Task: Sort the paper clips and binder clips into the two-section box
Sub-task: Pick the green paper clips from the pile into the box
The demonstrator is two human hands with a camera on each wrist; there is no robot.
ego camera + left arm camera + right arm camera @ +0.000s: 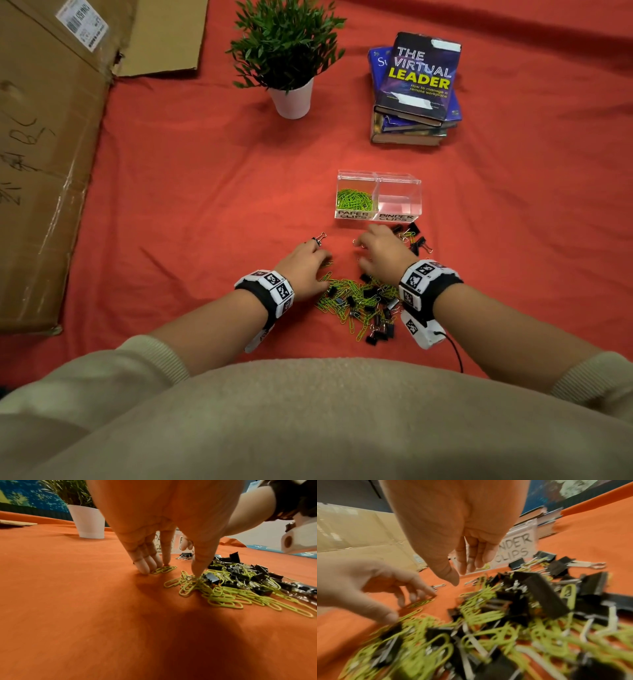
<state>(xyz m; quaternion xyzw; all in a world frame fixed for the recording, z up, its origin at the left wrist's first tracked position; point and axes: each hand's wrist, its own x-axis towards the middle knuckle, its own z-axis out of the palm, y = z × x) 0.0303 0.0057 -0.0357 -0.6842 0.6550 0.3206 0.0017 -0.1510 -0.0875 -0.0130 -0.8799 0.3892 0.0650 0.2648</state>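
Left hand (154,536) spread, fingertips (144,569) pressing a few paper clips (164,569) beside the mixed pile (359,301), right hand (383,250) loose & empty near the box (378,178) w/ binder side bare: tangled clips could drag binder clips (236,573) into the wrong section.

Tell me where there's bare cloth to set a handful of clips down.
Bare cloth lies between the potted plant and two-section box, and left of the left hand toward the cardboard. Crowded: the clip pile and box front.
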